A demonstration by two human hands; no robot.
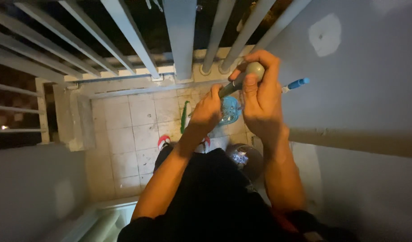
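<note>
Grey-green, the handle (241, 79) is sitting in both fists: the right hand (259, 96) is curling its fingers tight round the knobbed top, the left hand (207, 113) is gripping just below. A blue basket (229, 110) is lying beneath the left fingers.

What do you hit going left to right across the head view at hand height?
White railing bars → tiled floor → green strip → left hand → right hand gripping the grey-green handle → blue-tipped stick → grey wall.
</note>
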